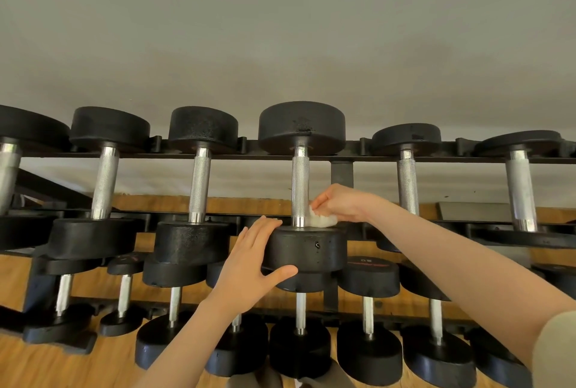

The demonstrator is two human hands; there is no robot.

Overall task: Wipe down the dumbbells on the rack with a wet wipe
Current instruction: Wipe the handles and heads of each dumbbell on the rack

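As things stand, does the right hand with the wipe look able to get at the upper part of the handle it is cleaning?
Probably yes. The right hand pinches the wet wipe at the base of the knurled handle, and nothing covers the handle above it. The left hand rests on the lower head, clear of that path.

A gym weight area is shown. Black dumbbells (301, 188) with knurled steel handles are stored in two tiers on a black rack (343, 155), set against a grey wall (280, 29) above wooden flooring (46, 362).

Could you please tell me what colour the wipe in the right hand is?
White; the wet wipe shows best in the head view, bunched in the right hand.
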